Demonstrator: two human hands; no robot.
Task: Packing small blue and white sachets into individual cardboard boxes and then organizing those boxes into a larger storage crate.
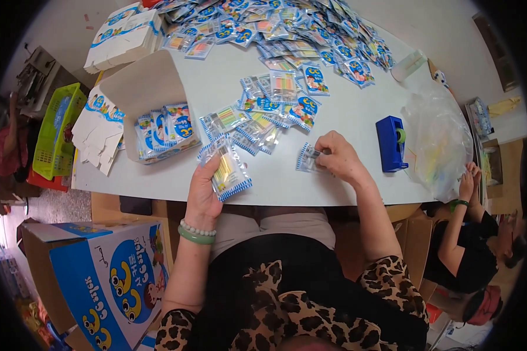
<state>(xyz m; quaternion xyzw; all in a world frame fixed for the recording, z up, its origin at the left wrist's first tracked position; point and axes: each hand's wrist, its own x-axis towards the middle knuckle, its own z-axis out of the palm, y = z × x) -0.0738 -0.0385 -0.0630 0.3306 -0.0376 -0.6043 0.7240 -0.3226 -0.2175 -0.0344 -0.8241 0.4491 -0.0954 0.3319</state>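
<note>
My left hand (204,190), with beads and a green bangle at its wrist, is closed around a few small clear-and-blue packets (231,172) that show coloured sticks inside. My right hand (341,157) pinches the edge of another packet (305,158) at the table's near side. Between and beyond my hands lies a loose group of the same packets (282,88). To the left, an open cardboard box (184,147) with its lid raised lies tilted, and several packets (165,127) stand in a row inside it.
A large heap of packets (310,41) covers the table's far side. Flattened boxes (126,38) and white cartons (96,131) lie at the left. A blue tape dispenser (389,143) and a clear plastic bag (439,131) are right. A large carton (111,275) stands lower left; a co-worker (465,240) sits right.
</note>
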